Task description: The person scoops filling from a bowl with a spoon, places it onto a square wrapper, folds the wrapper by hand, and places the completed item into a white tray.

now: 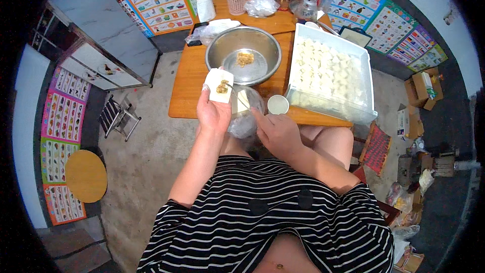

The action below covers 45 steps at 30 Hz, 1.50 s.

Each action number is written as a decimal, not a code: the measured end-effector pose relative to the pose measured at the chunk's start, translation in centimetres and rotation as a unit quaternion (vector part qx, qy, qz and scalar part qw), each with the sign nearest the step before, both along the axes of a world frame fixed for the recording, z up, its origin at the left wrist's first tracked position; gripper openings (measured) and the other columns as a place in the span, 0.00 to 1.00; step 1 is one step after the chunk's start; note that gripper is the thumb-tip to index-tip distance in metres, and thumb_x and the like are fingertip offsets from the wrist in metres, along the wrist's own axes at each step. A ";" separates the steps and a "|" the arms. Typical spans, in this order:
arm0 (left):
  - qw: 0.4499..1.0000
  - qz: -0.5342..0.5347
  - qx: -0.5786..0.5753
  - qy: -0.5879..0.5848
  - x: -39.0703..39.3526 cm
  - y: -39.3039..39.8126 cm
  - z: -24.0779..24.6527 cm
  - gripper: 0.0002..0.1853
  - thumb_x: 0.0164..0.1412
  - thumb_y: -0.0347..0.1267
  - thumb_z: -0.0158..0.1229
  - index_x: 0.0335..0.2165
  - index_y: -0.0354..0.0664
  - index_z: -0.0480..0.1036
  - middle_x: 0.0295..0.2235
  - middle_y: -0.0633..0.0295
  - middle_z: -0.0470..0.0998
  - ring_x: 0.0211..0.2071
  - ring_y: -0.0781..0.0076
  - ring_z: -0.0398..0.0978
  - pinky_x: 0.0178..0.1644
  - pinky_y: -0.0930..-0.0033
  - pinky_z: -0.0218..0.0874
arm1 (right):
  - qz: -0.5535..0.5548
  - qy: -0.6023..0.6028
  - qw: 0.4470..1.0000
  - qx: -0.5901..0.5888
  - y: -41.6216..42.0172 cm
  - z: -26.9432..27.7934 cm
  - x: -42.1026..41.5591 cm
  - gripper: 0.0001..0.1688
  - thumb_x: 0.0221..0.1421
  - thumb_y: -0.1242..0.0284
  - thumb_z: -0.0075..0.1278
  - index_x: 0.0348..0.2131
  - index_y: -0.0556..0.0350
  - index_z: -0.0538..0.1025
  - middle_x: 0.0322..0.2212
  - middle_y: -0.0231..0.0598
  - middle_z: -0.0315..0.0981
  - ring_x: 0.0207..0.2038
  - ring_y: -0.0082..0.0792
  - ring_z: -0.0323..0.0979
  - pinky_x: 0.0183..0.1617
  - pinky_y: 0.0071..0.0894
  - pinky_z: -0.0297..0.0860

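Observation:
On the palm of my left hand [214, 112] lies a pale, flat dough wrapper [216, 96] with a dab of brownish filling [222, 87] on it. My right hand [278, 131] grips a thin metal utensil [241, 98] whose tip is at the filling. Just beyond is a steel bowl [242, 32] with some filling [245, 58] left on its bottom. More wrappers [241, 102] lie in a clear plastic bag [242, 127] at the table's near edge, partly behind the utensil. A small white cup [278, 104] stands beside my right hand.
At the right of the wooden table [185, 98], a white plastic tray [331, 110] holds rows of folded dumplings [324, 70]. Along the back stand a pink basket [236, 3] of utensils, a glass jar [307, 7] and plastic bags [261, 3]. A folding stool [118, 115] is on the floor at left.

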<state>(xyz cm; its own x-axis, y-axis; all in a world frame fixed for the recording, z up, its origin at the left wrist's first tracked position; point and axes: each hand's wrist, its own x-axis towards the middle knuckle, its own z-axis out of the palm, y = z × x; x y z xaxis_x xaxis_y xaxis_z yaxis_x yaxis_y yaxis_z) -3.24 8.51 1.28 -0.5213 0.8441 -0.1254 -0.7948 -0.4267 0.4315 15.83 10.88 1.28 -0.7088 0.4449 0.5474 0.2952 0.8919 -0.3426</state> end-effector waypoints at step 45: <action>0.989 -0.039 -0.127 -0.071 -2.9 -6.3 -2.1 0.25 0.70 0.36 0.31 0.59 0.35 0.54 0.58 0.49 0.63 0.60 0.53 0.61 0.64 0.51 0.54 | -0.188 -0.146 0.964 -0.119 15.5 -4.7 -8.8 0.15 0.51 0.68 0.44 0.29 0.58 0.79 0.29 0.54 0.77 0.35 0.54 0.75 0.42 0.51 0.70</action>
<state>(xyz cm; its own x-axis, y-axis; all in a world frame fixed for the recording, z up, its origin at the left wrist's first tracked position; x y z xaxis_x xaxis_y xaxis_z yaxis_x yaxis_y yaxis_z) -6.15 2.18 -0.80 -0.4177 0.8128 -0.4061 -0.8811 -0.2531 0.3996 7.02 26.36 -3.46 -0.5820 0.7880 0.2010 0.6962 0.6105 -0.3776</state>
